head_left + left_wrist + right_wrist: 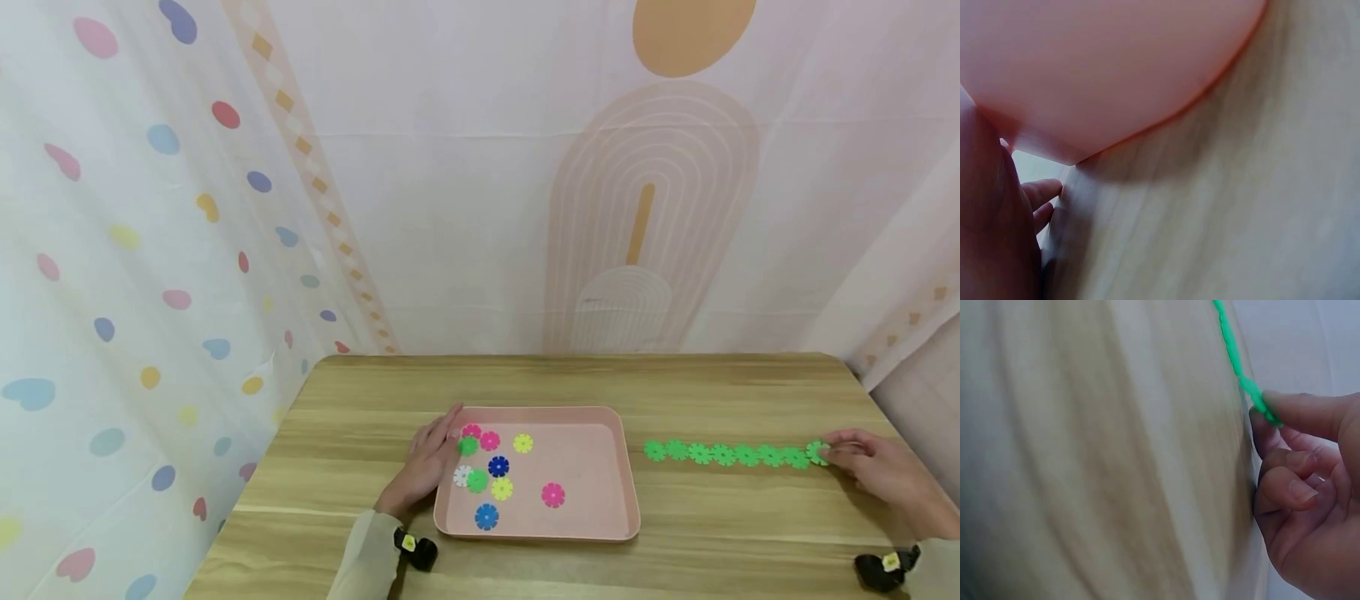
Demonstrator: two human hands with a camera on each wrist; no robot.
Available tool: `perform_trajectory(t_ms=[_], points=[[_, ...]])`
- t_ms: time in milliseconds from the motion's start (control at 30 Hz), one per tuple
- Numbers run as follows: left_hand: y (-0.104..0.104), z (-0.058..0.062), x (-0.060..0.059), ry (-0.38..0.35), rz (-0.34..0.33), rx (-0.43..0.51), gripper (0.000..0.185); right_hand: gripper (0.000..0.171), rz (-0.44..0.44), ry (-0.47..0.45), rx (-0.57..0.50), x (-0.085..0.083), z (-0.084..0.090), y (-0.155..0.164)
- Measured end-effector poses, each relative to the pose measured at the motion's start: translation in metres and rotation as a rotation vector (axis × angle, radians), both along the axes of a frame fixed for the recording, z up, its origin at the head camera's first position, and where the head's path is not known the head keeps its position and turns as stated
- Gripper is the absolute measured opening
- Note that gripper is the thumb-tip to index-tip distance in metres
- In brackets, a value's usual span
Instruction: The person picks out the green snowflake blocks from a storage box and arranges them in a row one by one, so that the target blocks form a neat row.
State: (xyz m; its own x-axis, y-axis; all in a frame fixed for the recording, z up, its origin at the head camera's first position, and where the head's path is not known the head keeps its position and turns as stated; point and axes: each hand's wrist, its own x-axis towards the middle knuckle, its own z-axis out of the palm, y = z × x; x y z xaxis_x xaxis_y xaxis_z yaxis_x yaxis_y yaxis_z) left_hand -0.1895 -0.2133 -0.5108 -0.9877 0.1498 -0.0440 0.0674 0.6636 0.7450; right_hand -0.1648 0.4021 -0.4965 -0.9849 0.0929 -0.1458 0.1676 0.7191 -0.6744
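Note:
A pink tray (592, 454) lies mid-table with several snowflake discs in it: pink, green, yellow, blue and white. My left hand (450, 429) rests on the tray's left rim, its fingers straight and reaching beside a green disc (467, 446). The left wrist view shows only the blurred tray wall (1116, 62) and my left hand (1038, 197) on the wood. A chain of green discs (731, 454) lies flat on the table to the right of the tray. My right hand (832, 450) pinches its right end; the right wrist view shows that hand (1269, 415) with thumb and forefinger on the chain (1230, 344).
The wooden table (525, 379) ends close behind the chain's right end and near my right hand. Patterned cloth (187, 250) hangs along the back and left sides. Bare wood lies in front of and behind the tray.

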Motion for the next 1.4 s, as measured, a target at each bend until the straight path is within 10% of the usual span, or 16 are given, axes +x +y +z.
perform_trajectory(t_ms=[1400], points=[[0.0, 0.0, 0.001, 0.002, 0.004, -0.009, 0.047, 0.037, 0.081, 0.124, 0.126, -0.002, 0.022, -0.021]])
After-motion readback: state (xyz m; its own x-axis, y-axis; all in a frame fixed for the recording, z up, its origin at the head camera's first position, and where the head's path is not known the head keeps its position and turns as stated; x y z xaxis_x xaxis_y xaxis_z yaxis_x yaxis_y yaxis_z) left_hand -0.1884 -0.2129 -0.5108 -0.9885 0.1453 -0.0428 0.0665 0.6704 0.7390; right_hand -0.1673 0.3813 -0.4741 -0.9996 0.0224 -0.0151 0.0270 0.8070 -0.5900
